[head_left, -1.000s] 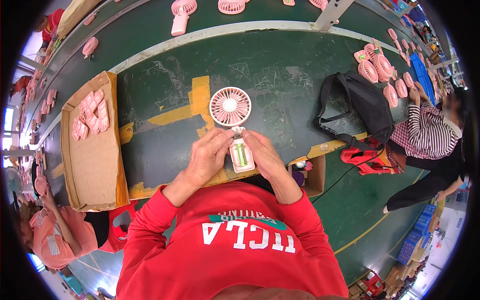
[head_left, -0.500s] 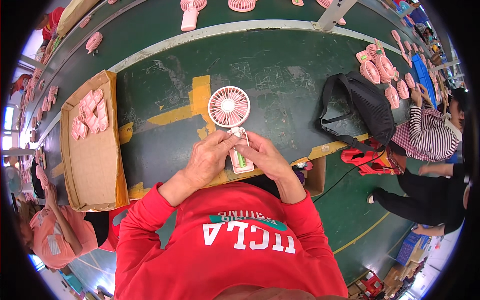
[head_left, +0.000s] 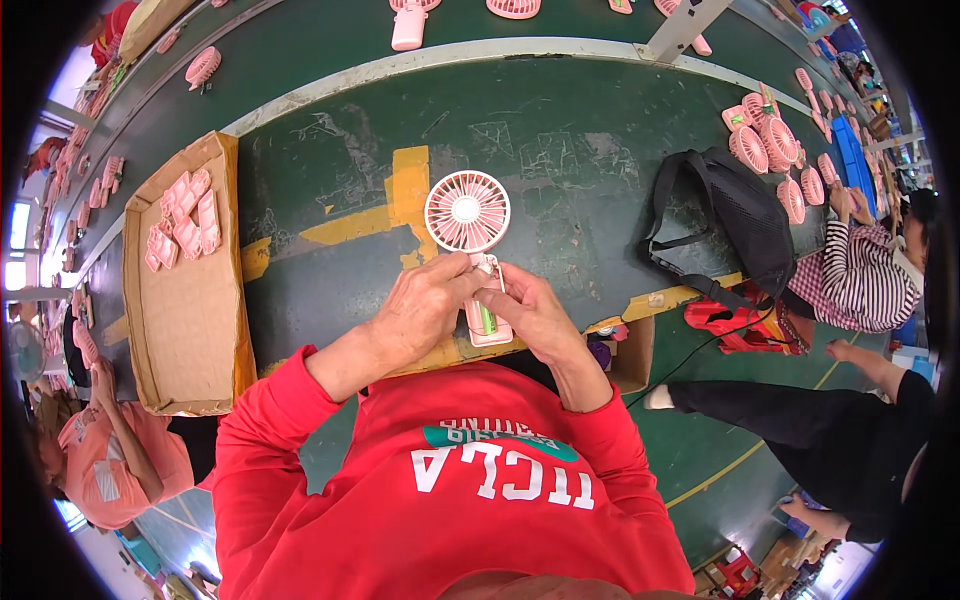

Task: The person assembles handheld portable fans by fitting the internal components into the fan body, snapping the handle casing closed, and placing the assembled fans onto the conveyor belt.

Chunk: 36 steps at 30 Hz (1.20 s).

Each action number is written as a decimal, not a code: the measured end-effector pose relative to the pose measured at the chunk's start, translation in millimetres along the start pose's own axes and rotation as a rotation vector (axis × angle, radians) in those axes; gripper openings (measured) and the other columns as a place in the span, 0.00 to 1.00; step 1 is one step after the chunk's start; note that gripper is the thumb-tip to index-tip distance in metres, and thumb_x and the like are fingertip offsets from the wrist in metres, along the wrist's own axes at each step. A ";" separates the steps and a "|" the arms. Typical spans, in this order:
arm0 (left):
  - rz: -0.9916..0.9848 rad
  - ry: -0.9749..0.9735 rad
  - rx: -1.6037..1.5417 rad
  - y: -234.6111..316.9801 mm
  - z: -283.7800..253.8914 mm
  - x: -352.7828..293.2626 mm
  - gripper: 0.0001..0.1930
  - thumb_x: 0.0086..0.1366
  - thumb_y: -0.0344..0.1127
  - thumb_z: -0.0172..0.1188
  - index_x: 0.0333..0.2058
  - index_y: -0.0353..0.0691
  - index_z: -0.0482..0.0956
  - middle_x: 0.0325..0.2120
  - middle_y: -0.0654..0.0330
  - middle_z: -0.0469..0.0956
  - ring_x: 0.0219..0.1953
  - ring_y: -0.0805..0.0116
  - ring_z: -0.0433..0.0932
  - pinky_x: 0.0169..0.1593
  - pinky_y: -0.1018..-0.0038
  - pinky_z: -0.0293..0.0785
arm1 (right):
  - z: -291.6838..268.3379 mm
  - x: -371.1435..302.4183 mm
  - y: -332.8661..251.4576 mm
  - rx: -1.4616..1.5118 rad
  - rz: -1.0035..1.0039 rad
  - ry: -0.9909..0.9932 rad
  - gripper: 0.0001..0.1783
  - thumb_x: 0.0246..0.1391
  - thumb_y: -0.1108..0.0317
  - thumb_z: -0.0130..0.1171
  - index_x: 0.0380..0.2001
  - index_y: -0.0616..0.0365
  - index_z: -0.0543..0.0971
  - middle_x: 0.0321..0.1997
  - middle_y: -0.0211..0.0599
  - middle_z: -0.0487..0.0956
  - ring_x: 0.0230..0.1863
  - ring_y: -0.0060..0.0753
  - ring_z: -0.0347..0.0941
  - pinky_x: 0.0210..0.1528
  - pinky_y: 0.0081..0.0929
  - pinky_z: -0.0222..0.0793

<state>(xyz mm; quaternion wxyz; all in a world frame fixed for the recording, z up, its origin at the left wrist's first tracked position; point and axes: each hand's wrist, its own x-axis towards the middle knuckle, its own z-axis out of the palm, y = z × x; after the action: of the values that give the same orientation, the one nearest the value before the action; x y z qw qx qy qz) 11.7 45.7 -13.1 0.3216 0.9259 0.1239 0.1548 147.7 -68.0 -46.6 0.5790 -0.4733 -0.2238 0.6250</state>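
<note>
A pink handheld fan (head_left: 467,211) lies on the green bench in front of me, its round grille pointing away. The handle (head_left: 490,325) is opened up and shows a green battery inside. My left hand (head_left: 430,302) pinches the neck where the head meets the handle; its fingertips partly cover that joint. Around the handle's right side my right hand (head_left: 533,308) is closed, the thumb laid over the upper part of the opening. Whatever small part sits between my fingertips is too hidden to make out.
A cardboard tray (head_left: 190,340) with several pink shell pieces (head_left: 184,215) stands at my left. To the right lies a black bag (head_left: 735,210), with pink fans (head_left: 765,145) behind it. A conveyor with more fans runs beyond the metal rail (head_left: 400,70). Co-workers sit on both sides.
My left fingers have shifted slightly across the fan's neck. The fan and the surroundings appear a little further right in the picture. At right, a person in black has moved nearer.
</note>
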 end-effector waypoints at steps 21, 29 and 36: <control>0.025 -0.088 0.050 -1.3 -6.2 24.3 0.02 0.51 0.25 0.57 0.23 0.34 0.74 0.21 0.53 0.72 0.26 0.51 0.74 0.28 0.62 0.70 | -1.5 -0.3 2.8 -0.003 0.006 -0.018 0.16 0.59 0.74 0.50 0.50 0.65 0.69 0.44 0.31 0.76 0.43 0.17 0.71 0.46 0.18 0.68; -0.014 -0.153 0.084 -4.9 -5.0 29.1 0.02 0.46 0.25 0.57 0.20 0.33 0.74 0.22 0.50 0.73 0.27 0.48 0.75 0.27 0.59 0.71 | 0.9 0.5 1.6 0.032 0.030 0.008 0.18 0.59 0.75 0.50 0.52 0.67 0.68 0.46 0.33 0.75 0.46 0.19 0.71 0.49 0.19 0.66; 0.058 -0.064 0.117 -1.2 2.0 25.1 0.04 0.47 0.25 0.57 0.24 0.35 0.74 0.24 0.54 0.72 0.29 0.54 0.74 0.30 0.62 0.71 | 3.6 0.5 -0.1 -0.055 -0.010 0.031 0.19 0.59 0.73 0.51 0.53 0.66 0.68 0.48 0.32 0.74 0.47 0.19 0.70 0.51 0.19 0.65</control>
<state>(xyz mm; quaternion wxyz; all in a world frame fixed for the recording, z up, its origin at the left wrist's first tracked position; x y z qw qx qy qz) 35.4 53.7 -10.2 0.2662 0.9507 0.0954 0.1272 144.8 -66.5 -45.0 0.5722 -0.4976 -0.2346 0.6082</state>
